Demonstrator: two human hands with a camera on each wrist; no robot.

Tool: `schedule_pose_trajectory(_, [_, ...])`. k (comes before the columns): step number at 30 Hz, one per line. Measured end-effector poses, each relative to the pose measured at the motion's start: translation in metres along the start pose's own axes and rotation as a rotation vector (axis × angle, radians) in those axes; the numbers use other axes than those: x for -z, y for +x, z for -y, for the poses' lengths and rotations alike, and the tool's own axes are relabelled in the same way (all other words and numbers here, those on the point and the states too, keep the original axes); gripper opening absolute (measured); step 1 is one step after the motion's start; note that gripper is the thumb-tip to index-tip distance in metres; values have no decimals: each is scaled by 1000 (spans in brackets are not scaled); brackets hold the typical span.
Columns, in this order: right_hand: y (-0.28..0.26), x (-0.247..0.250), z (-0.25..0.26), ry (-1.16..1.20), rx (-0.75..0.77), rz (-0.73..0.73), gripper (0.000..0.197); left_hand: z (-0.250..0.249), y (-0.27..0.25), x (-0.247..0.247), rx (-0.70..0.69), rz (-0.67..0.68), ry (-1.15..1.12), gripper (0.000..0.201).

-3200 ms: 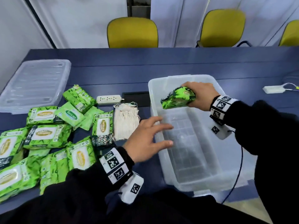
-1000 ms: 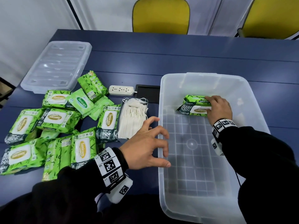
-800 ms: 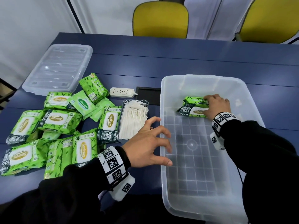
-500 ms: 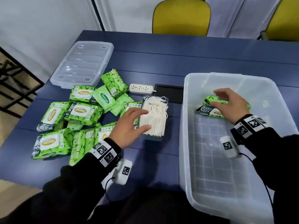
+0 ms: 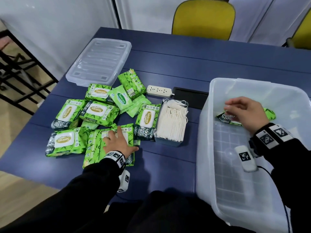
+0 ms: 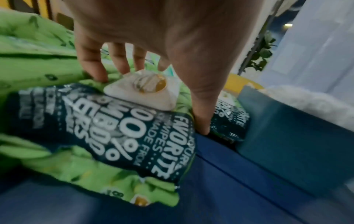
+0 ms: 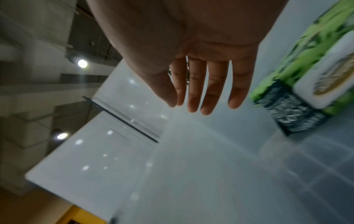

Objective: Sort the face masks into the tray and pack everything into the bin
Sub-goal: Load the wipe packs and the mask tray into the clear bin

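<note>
The left grip (image 5: 117, 143) lies spread on the nearest pack (image 6: 118, 133) on the worktop (image 5: 168, 64). The pack's long axis runs along the forearm; fingers rest on its lid, thumb down its right edge, not yet clamped. The bin (image 5: 204, 125) lies rightward, past the tray (image 5: 168, 142) of masks (image 5: 171, 121). There the right grip (image 5: 245, 113) hovers, fingers apart.

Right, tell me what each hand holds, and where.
Right hand holds nothing. Left hand only rests on a wipes pack, fingertips by its white lid, thumb at its side edge.

Glossy plastic wipe packs (image 5: 99, 111), translucent plastic bin (image 5: 252, 84), matt table (image 5: 185, 61)
</note>
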State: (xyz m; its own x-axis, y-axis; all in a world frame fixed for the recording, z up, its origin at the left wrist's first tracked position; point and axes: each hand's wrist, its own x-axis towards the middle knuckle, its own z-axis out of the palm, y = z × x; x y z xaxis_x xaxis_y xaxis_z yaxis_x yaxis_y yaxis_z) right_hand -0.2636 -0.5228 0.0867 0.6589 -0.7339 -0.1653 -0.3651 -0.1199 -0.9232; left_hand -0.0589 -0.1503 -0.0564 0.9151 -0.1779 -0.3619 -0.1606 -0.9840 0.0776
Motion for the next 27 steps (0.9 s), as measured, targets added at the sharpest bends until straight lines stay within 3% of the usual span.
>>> schedule_pose_trajectory(6, [-41, -24, 62, 186, 148, 119, 12, 2, 7, -1, 122, 29, -164, 140])
schedule_pose_trajectory(10, [-70, -44, 82, 387, -5, 283, 13, 9, 5, 38, 193, 51, -512, 143])
schedule_pose_trajectory(13, [-85, -61, 86, 564, -285, 472, 38, 2, -24, 81, 12, -60, -665, 136])
schedule_pose_trajectory(16, [-99, -87, 85, 510, -477, 595, 50, -26, -71, 122, -354, -205, -734, 123])
schedule_pose_trajectory(19, [-114, -109, 92, 549, -408, 678, 46, -62, -120, 145, -684, -186, -770, 125])
schedule_pose_trajectory(21, [-119, -113, 94, 681, -322, 593, 46, -77, -139, 151, -823, -127, -767, 128])
schedule_pose_trajectory(24, [-117, -97, 88, 810, -270, 430, 51, -80, -136, 155, -762, -1, -1011, 123])
schedule_pose_trajectory(27, [-115, -78, 80, 976, -282, 402, 57, -79, -129, 151, -647, 236, -1186, 96])
